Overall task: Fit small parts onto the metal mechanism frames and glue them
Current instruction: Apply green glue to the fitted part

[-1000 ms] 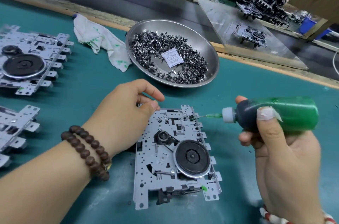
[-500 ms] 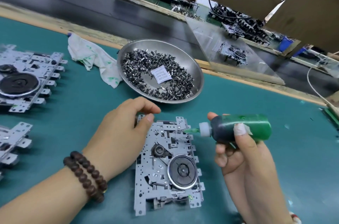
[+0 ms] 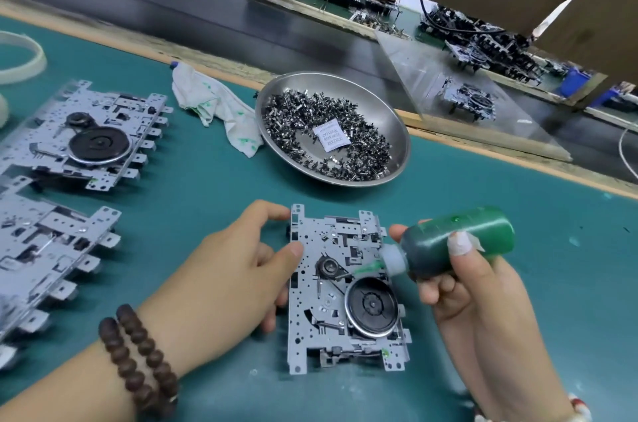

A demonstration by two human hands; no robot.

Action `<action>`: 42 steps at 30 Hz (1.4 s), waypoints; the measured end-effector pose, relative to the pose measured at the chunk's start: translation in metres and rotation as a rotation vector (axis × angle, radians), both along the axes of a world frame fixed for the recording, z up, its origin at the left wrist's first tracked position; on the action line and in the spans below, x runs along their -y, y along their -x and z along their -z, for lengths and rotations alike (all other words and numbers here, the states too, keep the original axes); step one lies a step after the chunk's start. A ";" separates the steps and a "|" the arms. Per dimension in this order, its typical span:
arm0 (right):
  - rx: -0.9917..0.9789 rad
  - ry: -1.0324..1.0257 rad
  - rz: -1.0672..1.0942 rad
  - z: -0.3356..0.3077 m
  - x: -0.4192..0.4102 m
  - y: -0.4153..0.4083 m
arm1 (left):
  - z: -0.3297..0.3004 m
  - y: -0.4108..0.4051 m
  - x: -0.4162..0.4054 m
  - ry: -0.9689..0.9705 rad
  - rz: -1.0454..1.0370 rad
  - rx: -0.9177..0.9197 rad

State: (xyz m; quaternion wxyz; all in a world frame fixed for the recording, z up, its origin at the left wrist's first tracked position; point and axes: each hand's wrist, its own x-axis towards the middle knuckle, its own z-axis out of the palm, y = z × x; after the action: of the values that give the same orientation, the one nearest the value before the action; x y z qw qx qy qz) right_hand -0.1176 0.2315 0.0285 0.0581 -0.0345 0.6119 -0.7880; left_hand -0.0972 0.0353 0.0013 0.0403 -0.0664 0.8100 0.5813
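Note:
A grey metal mechanism frame (image 3: 310, 311) with a black flywheel lies flat on the green mat in front of me. My left hand (image 3: 234, 269) grips its left edge, thumb on top near the upper left corner. My right hand (image 3: 462, 287) holds a green glue bottle (image 3: 459, 242) tilted down to the left. Its green nozzle tip sits over the frame's middle, beside the small black pulley. A steel bowl (image 3: 400, 131) behind the frame holds several small dark metal parts and a white sachet.
Two more mechanism frames lie at the left, one at the back (image 3: 89, 138) and one nearer me (image 3: 45, 249). A white rag (image 3: 214, 103) with green stains lies beside the bowl. A conveyor belt (image 3: 172, 7) runs behind the mat, with a clear angled panel (image 3: 466, 96) at the right.
The glue nozzle moved from the frame's upper right edge down to its middle by the pulley. My left hand shifted lower along the frame's left edge.

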 end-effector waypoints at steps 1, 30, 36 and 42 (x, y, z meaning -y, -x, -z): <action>-0.012 -0.013 -0.002 0.000 0.000 0.000 | 0.001 0.002 0.000 -0.056 0.001 0.009; -0.157 -0.150 -0.014 0.008 0.006 -0.002 | -0.003 0.005 -0.003 0.045 0.070 0.079; -0.181 -0.186 -0.014 0.011 0.005 -0.001 | -0.003 0.006 -0.003 0.021 0.073 0.086; -0.206 -0.229 -0.021 0.011 0.005 -0.001 | -0.004 0.005 -0.002 0.025 0.072 0.077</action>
State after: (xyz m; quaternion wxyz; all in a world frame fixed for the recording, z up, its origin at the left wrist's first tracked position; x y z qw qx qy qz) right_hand -0.1169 0.2263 0.0170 0.0070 -0.1147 0.7002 -0.7046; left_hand -0.1023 0.0372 0.0049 0.0916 -0.0602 0.8168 0.5664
